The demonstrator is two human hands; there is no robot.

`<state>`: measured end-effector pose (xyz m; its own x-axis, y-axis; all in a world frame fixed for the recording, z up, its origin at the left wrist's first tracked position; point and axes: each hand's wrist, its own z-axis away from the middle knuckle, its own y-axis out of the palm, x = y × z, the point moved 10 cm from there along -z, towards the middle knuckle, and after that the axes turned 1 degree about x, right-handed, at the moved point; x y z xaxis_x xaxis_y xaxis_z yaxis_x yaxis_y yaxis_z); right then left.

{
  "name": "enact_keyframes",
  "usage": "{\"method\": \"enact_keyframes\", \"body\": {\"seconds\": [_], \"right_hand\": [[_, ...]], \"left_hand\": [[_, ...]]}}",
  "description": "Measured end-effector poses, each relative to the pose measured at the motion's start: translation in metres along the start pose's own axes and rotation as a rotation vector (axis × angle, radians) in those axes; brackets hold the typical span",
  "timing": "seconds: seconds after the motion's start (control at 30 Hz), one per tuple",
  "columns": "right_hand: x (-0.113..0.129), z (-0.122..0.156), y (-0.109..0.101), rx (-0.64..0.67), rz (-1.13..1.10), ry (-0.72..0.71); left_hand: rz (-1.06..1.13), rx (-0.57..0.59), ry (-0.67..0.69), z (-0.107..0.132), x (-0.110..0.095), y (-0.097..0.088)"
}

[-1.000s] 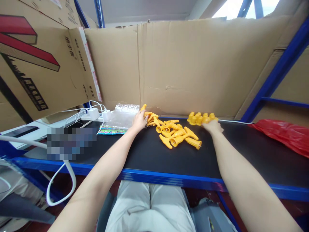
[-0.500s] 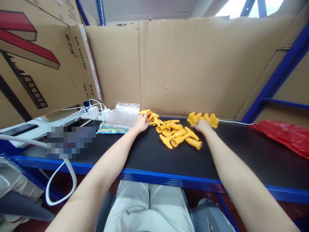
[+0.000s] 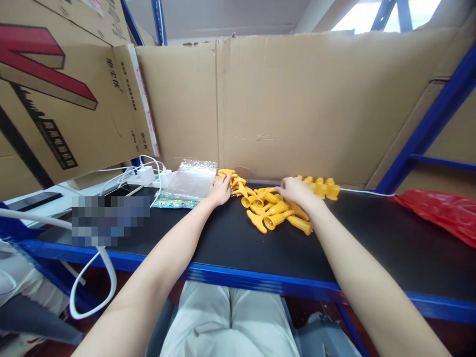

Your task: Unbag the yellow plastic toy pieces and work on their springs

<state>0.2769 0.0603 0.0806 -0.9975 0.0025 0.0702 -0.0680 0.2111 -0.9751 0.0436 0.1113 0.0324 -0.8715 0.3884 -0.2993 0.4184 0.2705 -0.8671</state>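
My left hand [image 3: 222, 190] lies over the left end of a heap of small yellow T-shaped handles [image 3: 238, 184], fingers stretched out and touching them. A few links of chain seem to show beside its fingertips. My right hand [image 3: 295, 192] is above the back right of the loose yellow pieces, its fingers pointing left with the tips by a T-shaped piece; I see nothing held. In front of it lie ribbed yellow cone-shaped pieces [image 3: 275, 221] and more T-shaped handles [image 3: 256, 221]. Behind my right hand stand several yellow cups [image 3: 327, 189] in rows, partly hidden.
A clear plastic bag [image 3: 193, 179] and a colourful packet [image 3: 174, 200] lie left of the heap. White plugs and cables [image 3: 146, 174] are farther left. A red plastic bag [image 3: 439, 213] lies at right. Cardboard [image 3: 297, 109] walls the back of the black shelf [image 3: 230, 248].
My right hand has moved left from the yellow cups to the loose yellow pieces. My left hand stays on the heap, shifted slightly. The view has tilted a little.
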Motion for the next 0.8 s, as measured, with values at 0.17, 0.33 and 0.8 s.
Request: {"method": "enact_keyframes", "body": {"seconds": [0.17,0.33,0.8], "right_hand": [[0.038,0.005,0.023,0.104,-0.036,-0.194],[0.043,0.005,0.031,0.173,-0.114,-0.234],[0.032,-0.005,0.042,0.144,-0.390,-0.379]], "left_hand": [[0.036,0.055,-0.018,-0.001,-0.001,0.008],[-0.001,-0.023,0.128,-0.002,-0.010,0.009],[-0.120,-0.053,0.086,0.001,-0.011,0.009]]}}
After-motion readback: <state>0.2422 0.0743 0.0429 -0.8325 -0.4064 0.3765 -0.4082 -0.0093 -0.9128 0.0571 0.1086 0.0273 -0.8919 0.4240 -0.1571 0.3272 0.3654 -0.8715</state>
